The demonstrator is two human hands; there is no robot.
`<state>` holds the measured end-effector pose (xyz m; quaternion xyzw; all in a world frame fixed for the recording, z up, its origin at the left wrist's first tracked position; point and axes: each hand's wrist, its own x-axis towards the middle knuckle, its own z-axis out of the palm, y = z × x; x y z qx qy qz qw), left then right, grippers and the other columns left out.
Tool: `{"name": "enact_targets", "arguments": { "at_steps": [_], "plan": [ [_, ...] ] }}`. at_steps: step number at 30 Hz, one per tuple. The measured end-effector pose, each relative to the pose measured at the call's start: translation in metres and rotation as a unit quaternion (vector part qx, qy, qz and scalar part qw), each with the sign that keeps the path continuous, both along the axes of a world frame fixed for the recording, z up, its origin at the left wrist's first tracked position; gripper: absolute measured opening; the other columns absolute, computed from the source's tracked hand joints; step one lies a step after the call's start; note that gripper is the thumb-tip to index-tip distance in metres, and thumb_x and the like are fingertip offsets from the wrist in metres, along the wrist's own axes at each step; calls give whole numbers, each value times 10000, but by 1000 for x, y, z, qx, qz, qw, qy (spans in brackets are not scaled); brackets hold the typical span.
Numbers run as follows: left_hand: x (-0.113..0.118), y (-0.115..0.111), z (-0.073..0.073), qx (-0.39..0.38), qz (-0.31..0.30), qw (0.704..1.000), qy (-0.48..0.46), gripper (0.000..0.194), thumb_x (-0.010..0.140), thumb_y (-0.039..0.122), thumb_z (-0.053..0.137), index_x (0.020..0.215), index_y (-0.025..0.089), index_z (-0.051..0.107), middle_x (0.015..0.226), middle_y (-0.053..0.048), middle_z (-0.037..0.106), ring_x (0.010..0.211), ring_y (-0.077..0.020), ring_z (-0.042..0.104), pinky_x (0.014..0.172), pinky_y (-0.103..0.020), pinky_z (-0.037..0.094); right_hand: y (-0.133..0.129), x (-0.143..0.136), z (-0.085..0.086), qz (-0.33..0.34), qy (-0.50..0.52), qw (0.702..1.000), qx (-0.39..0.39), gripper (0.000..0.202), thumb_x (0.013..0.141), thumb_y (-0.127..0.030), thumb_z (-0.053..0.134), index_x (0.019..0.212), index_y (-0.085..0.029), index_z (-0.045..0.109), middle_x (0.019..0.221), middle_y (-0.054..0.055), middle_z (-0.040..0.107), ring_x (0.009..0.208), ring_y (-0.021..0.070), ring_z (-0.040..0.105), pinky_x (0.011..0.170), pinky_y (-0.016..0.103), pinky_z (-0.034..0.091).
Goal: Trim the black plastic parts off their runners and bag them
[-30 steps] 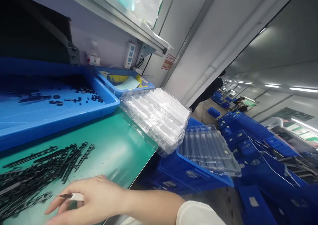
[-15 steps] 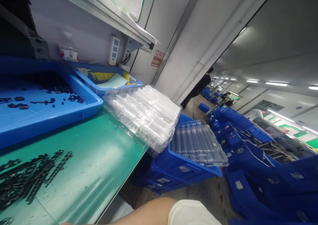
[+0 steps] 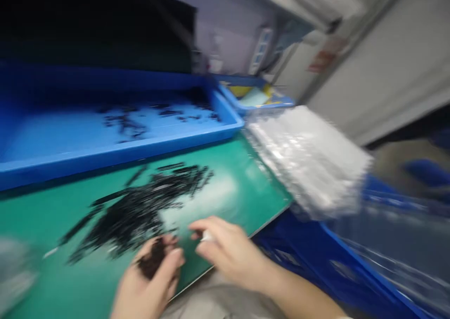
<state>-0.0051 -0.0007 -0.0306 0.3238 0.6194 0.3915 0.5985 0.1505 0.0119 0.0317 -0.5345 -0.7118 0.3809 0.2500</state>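
My left hand (image 3: pixel 151 274) is closed around a clump of small black plastic parts (image 3: pixel 152 259), over the front of the green worktop (image 3: pixel 211 201). Just right of it, my right hand (image 3: pixel 221 244) has its fingers curled, with a small whitish spot between thumb and forefinger; blur hides what that is. Beyond both hands a spread heap of thin black strip-like parts (image 3: pixel 140 204) lies on the worktop. More black pieces (image 3: pixel 130 124) are scattered inside the big blue tray (image 3: pixel 116 155) behind the heap.
A stack of clear plastic trays (image 3: pixel 309 159) overhangs the worktop's right corner. Below it stands a blue crate (image 3: pixel 337 244) holding another clear tray. At the back sits a smaller blue bin (image 3: pixel 239 104) with yellow and pale green contents. A blurred clear object (image 3: pixel 14 272) is at lower left.
The view has swung left and down toward the worktop. Both hands are now visible, the left with black parts in it; earlier, mainly a forearm and a white sleeve showed.
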Motion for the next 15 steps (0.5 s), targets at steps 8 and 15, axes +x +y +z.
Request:
{"name": "enact_targets", "arguments": {
  "at_steps": [8, 15],
  "plan": [
    [-11, 11, 27, -3, -75, 993, -96, 276, 761, 411, 575, 805, 159, 470, 538, 79, 376, 373, -20, 306, 346, -138, 234, 8, -2, -23, 102, -39, 992, 63, 326, 930, -199, 355, 1242, -223, 447, 1072, 45, 597, 943, 196, 546, 757, 335, 472],
    [-14, 7, 21, 22, -99, 988, -113, 185, 820, 345, 517, 791, 173, 455, 586, 65, 418, 389, -23, 320, 350, -139, 240, 12, -7, -18, 128, -94, 980, 119, 329, 925, -194, 352, 1228, -164, 477, 1007, 55, 633, 802, 230, 550, 636, 375, 486]
  ]
}}
